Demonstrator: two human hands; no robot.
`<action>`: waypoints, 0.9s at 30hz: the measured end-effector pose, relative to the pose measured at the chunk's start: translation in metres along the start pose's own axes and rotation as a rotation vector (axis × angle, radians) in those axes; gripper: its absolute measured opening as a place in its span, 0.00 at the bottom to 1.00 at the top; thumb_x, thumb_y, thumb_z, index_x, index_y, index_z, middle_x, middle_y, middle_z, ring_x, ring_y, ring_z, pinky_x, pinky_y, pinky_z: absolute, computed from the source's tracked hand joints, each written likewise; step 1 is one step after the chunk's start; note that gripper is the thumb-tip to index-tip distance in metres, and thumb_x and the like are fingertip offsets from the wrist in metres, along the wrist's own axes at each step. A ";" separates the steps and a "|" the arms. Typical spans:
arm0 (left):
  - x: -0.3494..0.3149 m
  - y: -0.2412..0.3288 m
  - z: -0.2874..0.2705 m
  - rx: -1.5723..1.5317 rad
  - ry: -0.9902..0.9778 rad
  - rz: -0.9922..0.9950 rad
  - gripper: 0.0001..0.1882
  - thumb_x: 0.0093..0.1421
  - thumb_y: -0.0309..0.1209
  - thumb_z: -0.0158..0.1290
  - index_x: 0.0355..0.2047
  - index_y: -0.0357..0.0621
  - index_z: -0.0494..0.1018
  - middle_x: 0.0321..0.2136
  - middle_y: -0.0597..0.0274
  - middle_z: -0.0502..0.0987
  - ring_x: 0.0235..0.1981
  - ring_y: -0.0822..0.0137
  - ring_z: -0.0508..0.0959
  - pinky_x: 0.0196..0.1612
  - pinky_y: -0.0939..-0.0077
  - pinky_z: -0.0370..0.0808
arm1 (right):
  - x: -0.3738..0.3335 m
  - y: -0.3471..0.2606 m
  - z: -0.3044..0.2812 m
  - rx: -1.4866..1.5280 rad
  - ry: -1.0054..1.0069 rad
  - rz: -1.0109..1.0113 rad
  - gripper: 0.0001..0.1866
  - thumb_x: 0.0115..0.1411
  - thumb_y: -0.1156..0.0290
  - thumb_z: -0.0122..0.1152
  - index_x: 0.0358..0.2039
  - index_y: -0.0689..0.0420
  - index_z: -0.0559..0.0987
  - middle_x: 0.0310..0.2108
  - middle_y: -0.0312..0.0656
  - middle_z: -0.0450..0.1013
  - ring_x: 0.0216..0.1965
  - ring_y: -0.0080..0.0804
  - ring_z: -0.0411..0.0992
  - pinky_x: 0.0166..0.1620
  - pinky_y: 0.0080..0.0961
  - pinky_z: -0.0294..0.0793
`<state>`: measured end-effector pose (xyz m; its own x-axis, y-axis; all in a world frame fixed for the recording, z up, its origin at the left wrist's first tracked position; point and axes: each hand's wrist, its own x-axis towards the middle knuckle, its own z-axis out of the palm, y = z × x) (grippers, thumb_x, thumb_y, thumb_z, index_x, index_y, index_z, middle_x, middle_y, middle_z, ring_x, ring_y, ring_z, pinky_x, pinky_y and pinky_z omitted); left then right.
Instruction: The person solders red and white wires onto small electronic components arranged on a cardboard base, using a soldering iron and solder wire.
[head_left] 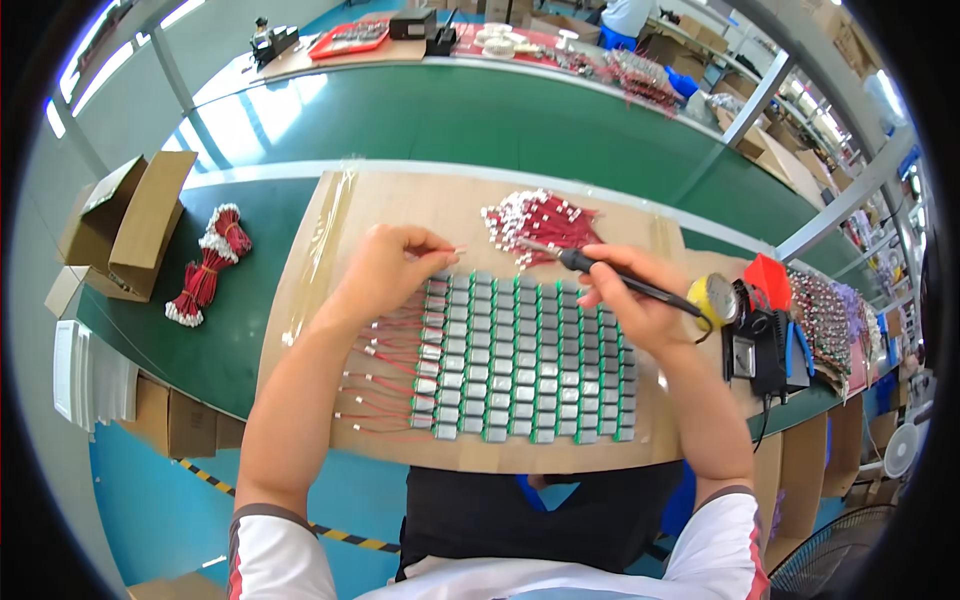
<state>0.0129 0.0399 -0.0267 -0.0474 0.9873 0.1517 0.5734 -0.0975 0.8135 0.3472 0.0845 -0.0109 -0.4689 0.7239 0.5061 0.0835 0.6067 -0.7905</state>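
Observation:
My left hand pinches a thin wire between thumb and fingertips, just above the upper left corner of the battery rows. Held pen-like in my right hand is a soldering iron. Its tip points left, over the near edge of a pile of red wires with white connectors. Below both hands, rows of flat silver-grey battery cells with green strips lie side by side on the cardboard sheet. Red leads with white plugs stick out from the leftmost column.
Right of the cardboard are a yellow-labelled solder spool and a soldering station. Bundled red wires and an open carton sit to the left. Beyond runs a green bench; a person is far back.

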 end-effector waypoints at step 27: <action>-0.003 0.004 -0.004 -0.041 0.028 0.046 0.12 0.65 0.33 0.70 0.45 0.41 0.90 0.36 0.51 0.90 0.37 0.64 0.88 0.47 0.68 0.83 | -0.014 0.006 0.015 -0.100 -0.026 -0.140 0.17 0.67 0.79 0.70 0.55 0.65 0.84 0.38 0.46 0.86 0.37 0.33 0.86 0.42 0.27 0.84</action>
<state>0.0118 0.0365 -0.0217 -0.0450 0.9778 0.2048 0.5416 -0.1484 0.8274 0.3408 0.0731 -0.0283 -0.5044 0.6220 0.5990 0.1018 0.7316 -0.6740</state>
